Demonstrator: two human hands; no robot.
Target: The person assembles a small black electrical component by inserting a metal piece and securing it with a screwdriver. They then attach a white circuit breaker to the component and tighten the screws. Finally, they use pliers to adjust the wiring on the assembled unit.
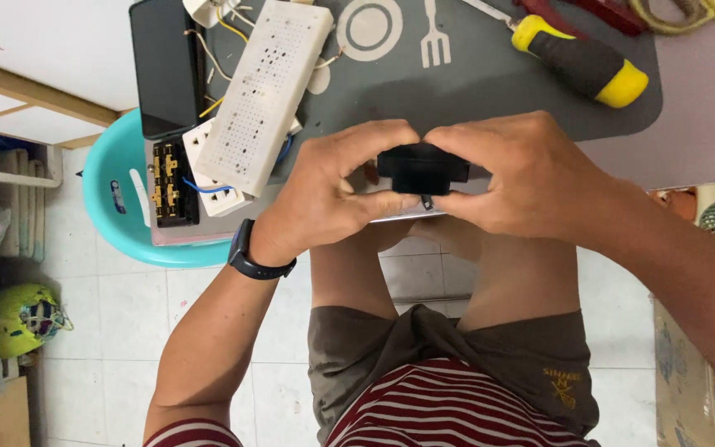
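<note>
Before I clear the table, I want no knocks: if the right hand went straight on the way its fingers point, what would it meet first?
Probably the left hand: the right hand points at it across the small black part both hold.

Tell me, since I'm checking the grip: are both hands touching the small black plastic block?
Touching. The head view shows left hand and right hand fingertips pressed on the small black plastic block.

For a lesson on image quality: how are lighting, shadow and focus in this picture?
Head view: soft, even light, no harsh glare; both hands, left hand and right hand, look sharp around the small black part; faint shadow under the screwdriver.
</note>
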